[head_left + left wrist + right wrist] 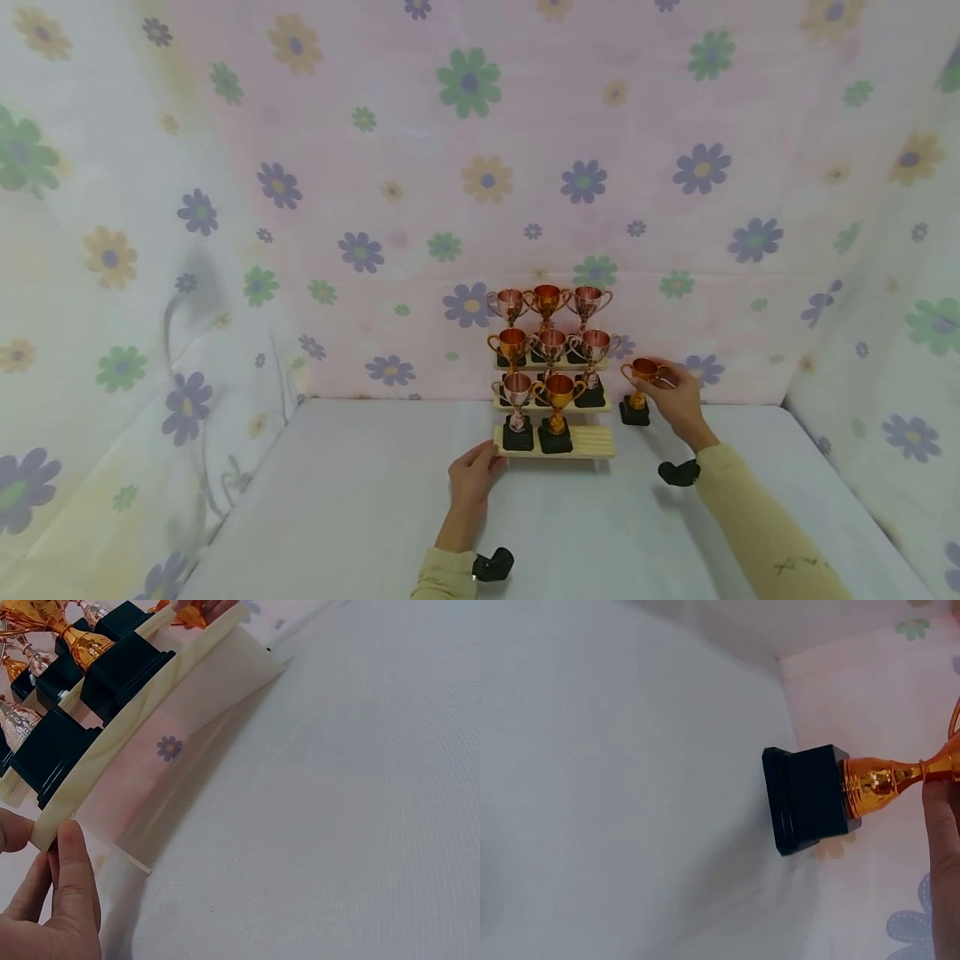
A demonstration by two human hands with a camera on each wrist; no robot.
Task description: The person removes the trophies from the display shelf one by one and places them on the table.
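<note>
White-topped table [360,500] here, boxed in by pale fabric walls [405,167] printed with green, purple and orange flowers. From where I'm standing, the left hand [475,479] pinches the front left corner of a pale wooden three-tier stand [592,442] lined with shiny gold and rose-gold trophy cups [559,390] — and the right hand [681,404] grips a gold two-handled, black-based trophy [637,400] just right of it.
</note>
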